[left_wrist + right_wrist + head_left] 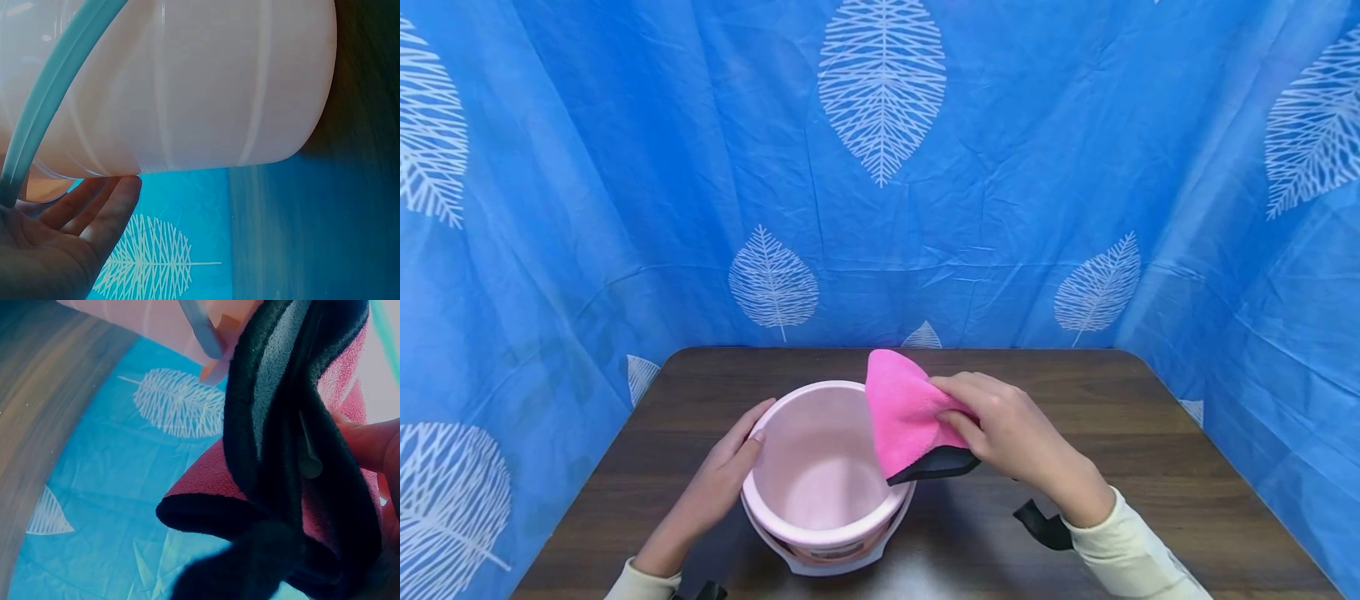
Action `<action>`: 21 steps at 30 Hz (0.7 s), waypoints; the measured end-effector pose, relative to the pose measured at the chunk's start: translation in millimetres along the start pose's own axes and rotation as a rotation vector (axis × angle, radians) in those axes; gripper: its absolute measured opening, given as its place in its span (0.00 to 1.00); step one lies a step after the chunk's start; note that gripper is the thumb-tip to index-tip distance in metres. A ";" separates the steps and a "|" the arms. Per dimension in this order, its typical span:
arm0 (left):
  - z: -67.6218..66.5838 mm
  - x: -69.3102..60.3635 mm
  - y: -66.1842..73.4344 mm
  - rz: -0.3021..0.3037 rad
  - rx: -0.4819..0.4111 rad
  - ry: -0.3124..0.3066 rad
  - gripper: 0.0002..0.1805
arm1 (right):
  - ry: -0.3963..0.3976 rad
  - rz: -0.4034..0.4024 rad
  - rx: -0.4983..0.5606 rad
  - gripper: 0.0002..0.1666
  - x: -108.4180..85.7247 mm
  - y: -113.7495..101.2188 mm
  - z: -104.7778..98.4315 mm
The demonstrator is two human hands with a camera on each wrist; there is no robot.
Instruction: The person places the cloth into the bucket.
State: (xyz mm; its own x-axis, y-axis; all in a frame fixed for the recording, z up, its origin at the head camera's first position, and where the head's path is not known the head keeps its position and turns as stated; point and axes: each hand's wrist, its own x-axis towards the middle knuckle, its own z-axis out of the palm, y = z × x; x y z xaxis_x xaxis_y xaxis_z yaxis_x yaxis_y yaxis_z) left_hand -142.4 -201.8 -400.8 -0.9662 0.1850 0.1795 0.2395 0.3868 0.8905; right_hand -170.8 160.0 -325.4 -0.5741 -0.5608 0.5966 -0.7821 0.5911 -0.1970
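Observation:
A pale pink bucket (823, 450) stands upright on the table, its opening towards the head camera. My left hand (721, 479) grips its left rim, thumb on top; in the left wrist view the fingers of the left hand (94, 219) lie against the wall of the bucket (206, 81), near its grey-green handle (56, 94). Over the bucket's right rim, my right hand (1011, 425) pinches a folded pink cloth with dark edging (902, 408). The right wrist view shows the folds of the cloth (209, 475) beside part of the right hand (375, 447).
The brown wooden table (1075, 400) is enclosed by a blue curtain (1000, 167) with white leaf prints at the back and sides. Black straps (1043, 527) hang near both wrists.

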 end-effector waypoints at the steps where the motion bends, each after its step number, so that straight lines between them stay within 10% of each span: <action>1: 0.0 0.0 -0.3 -0.001 0.000 0.000 0.27 | -0.004 0.001 0.001 0.27 0.4 -0.4 0.2; 21: -0.7 -0.5 2.6 0.002 0.006 0.004 0.27 | -0.022 -0.033 -0.003 0.26 9.7 -9.5 4.2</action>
State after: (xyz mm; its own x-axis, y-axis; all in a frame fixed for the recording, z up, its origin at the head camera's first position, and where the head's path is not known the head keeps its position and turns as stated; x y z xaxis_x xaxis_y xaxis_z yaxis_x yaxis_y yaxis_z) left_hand -141.3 -201.5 -398.2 -0.9661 0.1821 0.1832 0.2422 0.3921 0.8875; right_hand -170.0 146.5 -321.0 -0.5533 -0.5925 0.5855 -0.8000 0.5738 -0.1753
